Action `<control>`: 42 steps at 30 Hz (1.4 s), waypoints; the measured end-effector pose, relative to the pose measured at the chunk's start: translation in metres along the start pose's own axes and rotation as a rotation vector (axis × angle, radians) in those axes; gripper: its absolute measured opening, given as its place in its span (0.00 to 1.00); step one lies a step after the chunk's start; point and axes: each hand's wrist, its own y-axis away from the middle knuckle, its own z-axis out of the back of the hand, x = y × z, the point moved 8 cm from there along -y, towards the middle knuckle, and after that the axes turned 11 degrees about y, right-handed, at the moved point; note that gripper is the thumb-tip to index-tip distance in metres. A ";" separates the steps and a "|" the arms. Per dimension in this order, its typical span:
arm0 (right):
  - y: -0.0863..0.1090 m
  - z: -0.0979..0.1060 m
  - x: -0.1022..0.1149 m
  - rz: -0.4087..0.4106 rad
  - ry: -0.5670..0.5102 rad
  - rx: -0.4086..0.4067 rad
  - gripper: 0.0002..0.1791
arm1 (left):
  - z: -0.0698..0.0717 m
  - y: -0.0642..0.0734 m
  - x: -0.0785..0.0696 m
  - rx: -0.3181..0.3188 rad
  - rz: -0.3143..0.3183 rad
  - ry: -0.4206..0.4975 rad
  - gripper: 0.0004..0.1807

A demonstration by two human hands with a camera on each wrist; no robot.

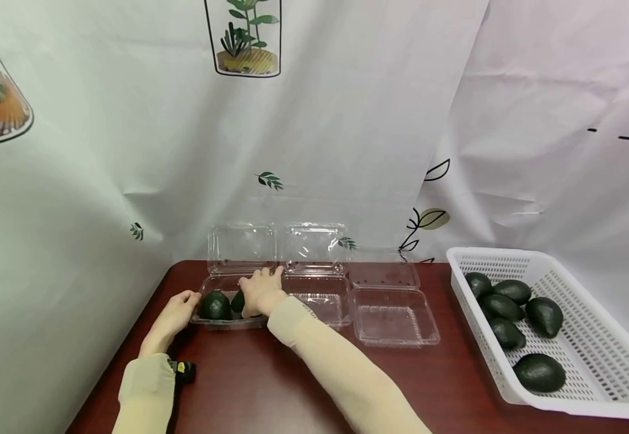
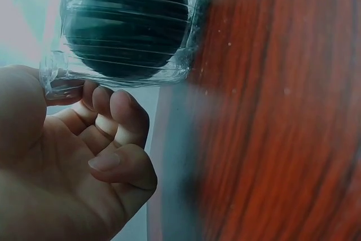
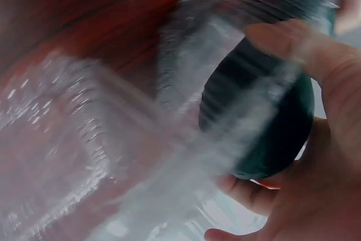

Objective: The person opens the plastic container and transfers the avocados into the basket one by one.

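Observation:
Two avocados are in the leftmost clear plastic clamshell box, whose hinged lid stands up behind it. One avocado lies at the left end; the wrist view shows that avocado through the ribbed plastic wall. My left hand pinches the box's left rim between thumb and curled fingers. Inside the same box, my right hand grips the second avocado, thumb on one side and fingers around the other. From the head, that hand covers most of the fruit.
Two more lidded clear boxes stand open to the right, the middle box and the right box. A white perforated basket with several avocados stands at the table's right. Behind the dark red table hangs a pale printed cloth.

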 end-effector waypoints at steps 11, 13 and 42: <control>0.023 0.018 -0.022 -0.068 -0.203 -0.118 0.42 | 0.002 -0.002 0.001 0.010 0.003 -0.003 0.20; 0.031 0.019 -0.025 -0.080 -0.241 -0.159 0.41 | 0.001 -0.002 0.003 0.006 0.003 0.001 0.20; 0.162 0.019 -0.114 0.033 -0.427 -0.526 0.38 | 0.000 -0.003 0.004 0.045 0.021 0.001 0.22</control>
